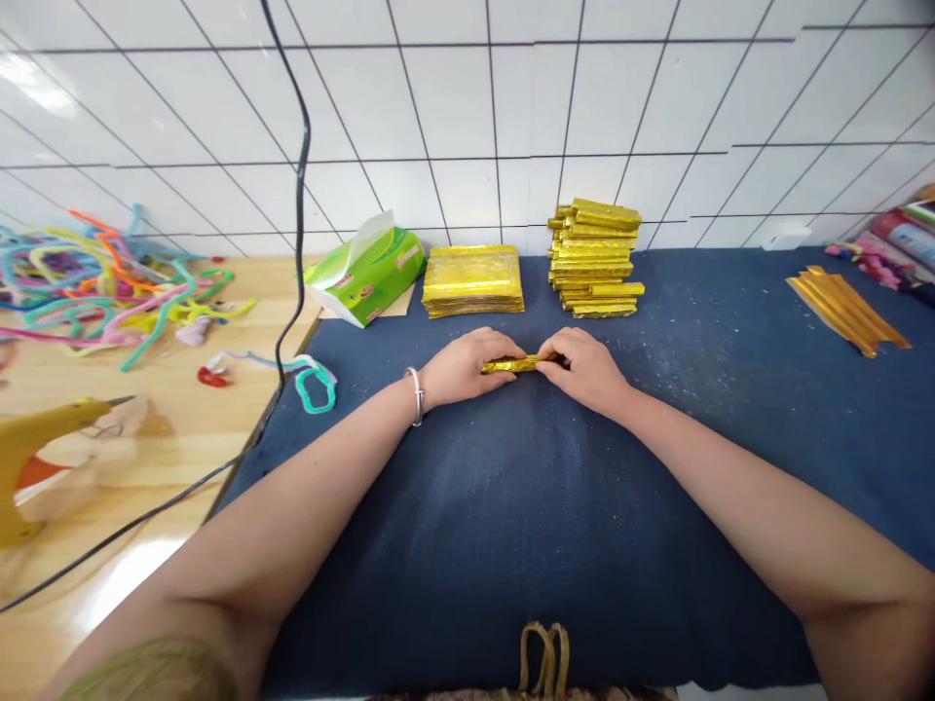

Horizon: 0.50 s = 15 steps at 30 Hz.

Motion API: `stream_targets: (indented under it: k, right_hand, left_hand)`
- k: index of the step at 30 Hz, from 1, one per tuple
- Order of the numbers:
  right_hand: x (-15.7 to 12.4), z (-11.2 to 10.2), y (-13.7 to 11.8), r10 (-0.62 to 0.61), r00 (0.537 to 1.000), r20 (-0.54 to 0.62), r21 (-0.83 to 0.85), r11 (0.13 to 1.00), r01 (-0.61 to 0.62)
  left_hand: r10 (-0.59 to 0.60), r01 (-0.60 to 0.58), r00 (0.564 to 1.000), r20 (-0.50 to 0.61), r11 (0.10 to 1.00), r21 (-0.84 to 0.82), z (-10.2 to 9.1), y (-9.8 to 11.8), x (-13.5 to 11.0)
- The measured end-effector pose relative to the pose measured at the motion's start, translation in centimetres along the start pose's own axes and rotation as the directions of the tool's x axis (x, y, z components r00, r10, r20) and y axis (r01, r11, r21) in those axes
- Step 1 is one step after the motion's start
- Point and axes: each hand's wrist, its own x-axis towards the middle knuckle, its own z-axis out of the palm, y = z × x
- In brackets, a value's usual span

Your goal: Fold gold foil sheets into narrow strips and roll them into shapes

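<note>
Between both hands lies a narrow roll of gold foil paper (511, 365), held level just above or on the dark blue cloth. My left hand (471, 365) grips its left end, thumb below and fingers over the top. With thumb and fingertips closed, my right hand (584, 370) pinches the right end. Behind the left hand sits a flat stack of gold foil sheets (473, 279). A pile of rolled gold foil strips (595, 258) rises behind the right hand. The fingers hide parts of the roll.
A green tissue pack (380, 268) stands back left. Tangled coloured pipe cleaners (109, 282) and a yellow glue gun (44, 458) lie on the wooden surface at left, near a black cable (302, 185). Orange-gold strips (847, 310) rest at right on the blue cloth (453, 545).
</note>
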Motion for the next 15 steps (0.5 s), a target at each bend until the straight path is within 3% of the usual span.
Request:
stream_targets:
  k: [5,15]
  right_hand:
    - [0.14,0.29,0.07,-0.052,0.999,0.017,-0.068,0.996,0.053]
    - [0.65,0.38,0.31,-0.044,0.998,0.042,-0.030,0.999,0.045]
  left_hand:
    - [-0.002,0.004,0.999,-0.045,1.000,0.029,-0.35,-1.01,-0.30]
    - [-0.039,0.041,0.997,-0.068,0.999,0.028,-0.61,-1.07,-0.23]
